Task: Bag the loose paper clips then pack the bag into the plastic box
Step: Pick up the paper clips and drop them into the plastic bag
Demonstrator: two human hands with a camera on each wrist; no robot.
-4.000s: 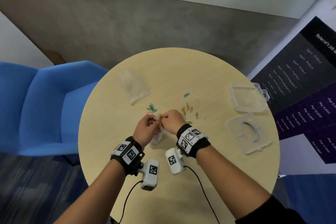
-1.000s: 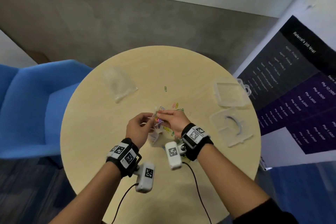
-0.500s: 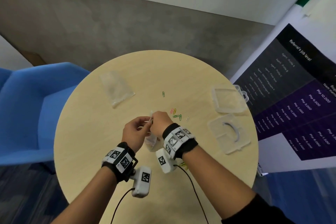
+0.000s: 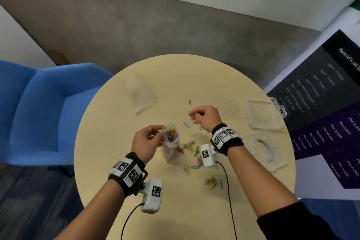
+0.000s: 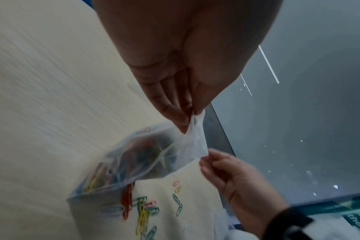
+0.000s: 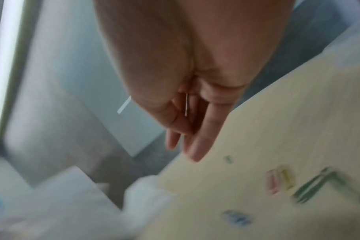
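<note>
Bag (image 4: 171, 143), thin clear film, limp, slippery, light; left hand (image 4: 145, 142) pinches its mouth edge, base on tabletop (image 4: 116, 142). Right hand (image 4: 204, 116) loosely curled, empty, above loose paper clips (image 4: 190, 146). Best hold: both mouth corners. Plastic box (image 4: 263, 114) lies well right.

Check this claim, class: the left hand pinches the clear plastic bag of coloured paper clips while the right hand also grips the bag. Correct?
Not quite. The left hand pinches the clear plastic bag of coloured paper clips, but the head view shows the right hand apart from it, over the round wooden table.
</note>
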